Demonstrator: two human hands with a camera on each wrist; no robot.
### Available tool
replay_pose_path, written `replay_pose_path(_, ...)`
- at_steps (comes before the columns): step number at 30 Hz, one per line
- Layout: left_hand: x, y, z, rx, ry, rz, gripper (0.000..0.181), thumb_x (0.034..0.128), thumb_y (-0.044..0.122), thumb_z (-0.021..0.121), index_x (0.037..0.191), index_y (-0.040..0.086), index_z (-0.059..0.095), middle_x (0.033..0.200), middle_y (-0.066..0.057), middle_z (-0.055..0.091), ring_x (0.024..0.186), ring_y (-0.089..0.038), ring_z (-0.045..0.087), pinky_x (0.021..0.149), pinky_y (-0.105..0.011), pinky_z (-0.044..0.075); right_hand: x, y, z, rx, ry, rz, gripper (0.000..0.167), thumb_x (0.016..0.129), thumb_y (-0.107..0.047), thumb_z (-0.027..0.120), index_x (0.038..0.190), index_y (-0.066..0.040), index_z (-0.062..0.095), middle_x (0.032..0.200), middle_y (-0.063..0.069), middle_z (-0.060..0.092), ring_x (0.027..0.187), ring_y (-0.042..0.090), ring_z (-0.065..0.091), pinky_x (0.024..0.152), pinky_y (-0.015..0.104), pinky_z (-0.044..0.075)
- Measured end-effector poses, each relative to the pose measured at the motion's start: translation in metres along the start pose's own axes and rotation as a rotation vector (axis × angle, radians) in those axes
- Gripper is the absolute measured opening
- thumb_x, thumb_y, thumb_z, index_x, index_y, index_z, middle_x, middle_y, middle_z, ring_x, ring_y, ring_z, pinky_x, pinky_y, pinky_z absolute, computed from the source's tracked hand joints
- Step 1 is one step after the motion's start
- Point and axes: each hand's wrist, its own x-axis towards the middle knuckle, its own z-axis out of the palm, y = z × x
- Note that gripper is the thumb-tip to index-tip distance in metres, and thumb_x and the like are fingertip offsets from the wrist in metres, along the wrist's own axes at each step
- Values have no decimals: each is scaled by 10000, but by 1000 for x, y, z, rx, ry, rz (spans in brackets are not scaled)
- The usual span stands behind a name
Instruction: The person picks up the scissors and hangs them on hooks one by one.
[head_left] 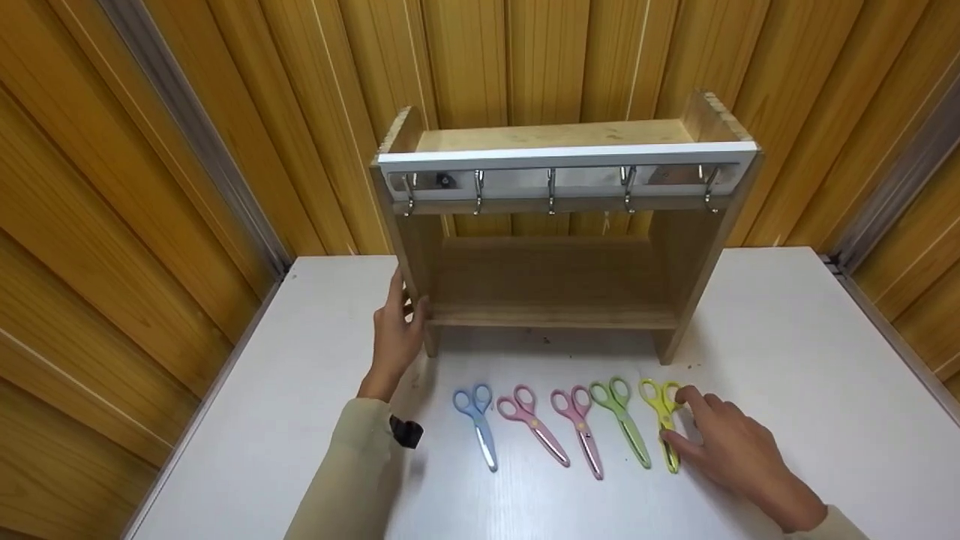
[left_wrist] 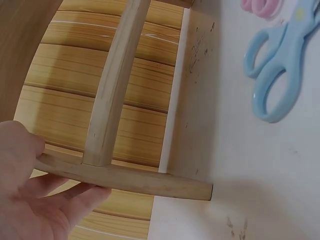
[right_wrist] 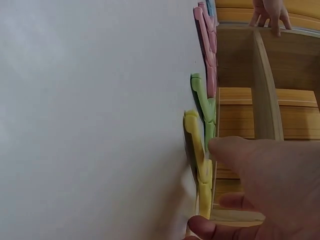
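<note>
A wooden rack (head_left: 555, 319) with several metal hooks along its white front bar stands on the table. My left hand (head_left: 397, 334) grips the rack's left side panel low down; in the left wrist view the fingers of the hand (left_wrist: 37, 190) wrap the panel's edge (left_wrist: 150, 181). At the right end of a row of scissors lie the yellow scissors (head_left: 664, 412). Thumb and fingers of my right hand (head_left: 731, 446) are spread along their right side, at handle and blade. The right wrist view shows the hand (right_wrist: 270, 185) close beside the yellow scissors (right_wrist: 197, 145); contact is unclear.
Blue scissors (head_left: 480, 424), two pink pairs (head_left: 534, 424) (head_left: 581, 427) and green scissors (head_left: 624, 420) lie in front of the rack on the white table (head_left: 247, 420). Wood-patterned walls (head_left: 502, 60) enclose the table behind and at both sides.
</note>
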Motion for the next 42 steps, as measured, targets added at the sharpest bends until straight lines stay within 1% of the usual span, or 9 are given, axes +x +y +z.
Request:
replay_pose_path(5,0,-2,1,6,6,26,664,1054,45,557,1635,165,259,1591,-132,432,1348,-361,544,993,-474,555,0,-2,-2,4,-31,48,538,848,-431,823,1185,-83,589,856,49,558,712,217,490,486,324,384)
replay_pose_path(8,1,-1,1,10,5,28,665,1053,45,559,1634,172,262,1591,-126,433,1346,-356,547,994,-457,557,-1,-2,-4,2,-38,53,492,853,-405,824,1128,-56,613,839,57,556,692,215,490,486,334,396)
replay_pose_path(14,1,-1,2,14,-4,16,666,1056,65,562,1636,191,259,1589,-107,442,1340,-346,556,999,-445,557,-4,1,-8,3,-29,36,349,853,-285,836,1049,-39,687,791,28,541,647,185,486,484,338,402)
replay_pose_path(19,1,-2,2,17,5,48,659,1047,35,567,1626,149,273,1563,-136,472,1316,-356,576,978,-469,568,-2,3,-10,29,-37,47,238,870,-165,800,1040,-12,732,783,13,545,657,175,491,494,337,409)
replay_pose_path(23,1,-2,1,19,14,62,654,1041,21,573,1618,136,288,1550,-147,485,1310,-355,580,971,-459,573,-1,6,-11,45,-17,42,160,858,-62,779,1012,-22,761,784,7,586,657,168,522,485,349,442)
replay_pose_path(28,1,-3,0,19,18,65,649,1042,23,573,1616,126,290,1549,-154,484,1314,-354,576,971,-440,574,1,9,-11,49,8,18,142,845,-6,776,985,-34,770,771,3,609,650,164,543,479,356,459)
replay_pose_path(31,1,-4,0,23,18,64,646,1044,27,569,1617,126,287,1552,-155,480,1321,-354,570,976,-436,572,2,9,-11,53,1,16,148,843,-5,782,988,-34,768,775,0,610,660,164,554,483,355,461)
replay_pose_path(37,0,-5,0,22,13,43,651,1050,49,568,1624,156,279,1554,-154,478,1319,-353,573,972,-453,573,2,9,-11,55,-14,12,146,844,0,775,987,-31,767,768,-5,605,653,164,541,478,350,452)
replay_pose_path(42,0,-6,0,11,11,34,655,1051,51,568,1627,161,276,1560,-147,473,1320,-355,572,972,-467,572,4,10,-11,56,-19,16,166,837,4,777,1001,-18,766,784,8,629,674,169,569,497,363,473)
